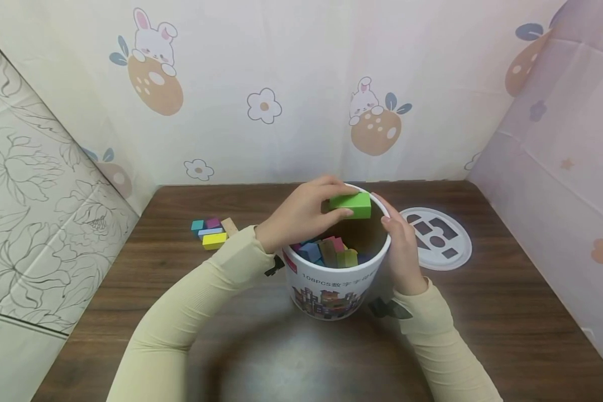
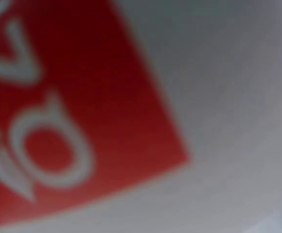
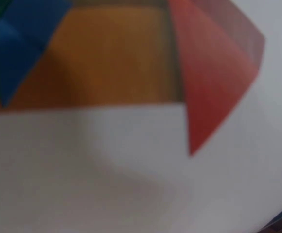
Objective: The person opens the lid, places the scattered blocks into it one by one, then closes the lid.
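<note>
Over the mouth of a white bucket (image 1: 331, 290), my left hand (image 1: 306, 209) pinches a green block (image 1: 353, 205) between thumb and fingers. Colored blocks (image 1: 326, 251) lie heaped inside the bucket, partly hidden by the near rim. My right hand (image 1: 404, 245) holds the bucket's right side at the rim; some of its fingers are hidden. In the left wrist view, the bucket's wall with a red label (image 2: 107, 97) fills the picture, blurred. Printed block shapes (image 3: 116, 58) on the bucket's wall show in the right wrist view. Neither wrist view shows a hand.
Several loose blocks, among them a yellow one (image 1: 214, 241), lie left of the bucket on the dark wooden table (image 1: 146, 296). A white lid (image 1: 452, 259) with shaped holes lies to the right. Patterned cloth (image 1: 306, 145) hangs behind the table.
</note>
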The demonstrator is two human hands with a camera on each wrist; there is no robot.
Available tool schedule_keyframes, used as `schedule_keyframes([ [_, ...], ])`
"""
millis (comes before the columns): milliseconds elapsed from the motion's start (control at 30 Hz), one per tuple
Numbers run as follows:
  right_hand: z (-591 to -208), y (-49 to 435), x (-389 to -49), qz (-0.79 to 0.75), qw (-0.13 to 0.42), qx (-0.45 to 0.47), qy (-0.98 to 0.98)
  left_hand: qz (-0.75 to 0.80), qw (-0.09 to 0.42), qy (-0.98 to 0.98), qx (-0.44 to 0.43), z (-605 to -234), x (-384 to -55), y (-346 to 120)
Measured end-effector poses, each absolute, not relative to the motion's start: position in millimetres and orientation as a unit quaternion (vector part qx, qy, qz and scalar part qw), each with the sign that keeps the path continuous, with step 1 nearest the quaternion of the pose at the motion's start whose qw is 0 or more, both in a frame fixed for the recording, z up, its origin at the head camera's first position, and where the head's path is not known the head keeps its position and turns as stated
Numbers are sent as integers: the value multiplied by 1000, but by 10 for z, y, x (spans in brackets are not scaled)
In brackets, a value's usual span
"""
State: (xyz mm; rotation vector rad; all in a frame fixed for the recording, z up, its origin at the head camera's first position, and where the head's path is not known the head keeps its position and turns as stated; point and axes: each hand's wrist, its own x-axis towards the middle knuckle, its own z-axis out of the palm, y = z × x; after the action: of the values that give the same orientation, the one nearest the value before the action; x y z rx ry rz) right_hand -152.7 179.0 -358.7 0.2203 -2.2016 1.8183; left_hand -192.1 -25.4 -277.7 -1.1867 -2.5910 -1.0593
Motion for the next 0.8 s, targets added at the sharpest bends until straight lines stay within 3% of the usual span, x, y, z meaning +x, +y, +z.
schedule_keyframes([
  [467,-3598,1786,-1514,630,132,70,-762,-375,30,-852,-365,-2778,-1879,-359],
  [800,-3606,1789,-1520,644,133,76,-750,-404,72,-843,-348,-2789,-1848,-640],
])
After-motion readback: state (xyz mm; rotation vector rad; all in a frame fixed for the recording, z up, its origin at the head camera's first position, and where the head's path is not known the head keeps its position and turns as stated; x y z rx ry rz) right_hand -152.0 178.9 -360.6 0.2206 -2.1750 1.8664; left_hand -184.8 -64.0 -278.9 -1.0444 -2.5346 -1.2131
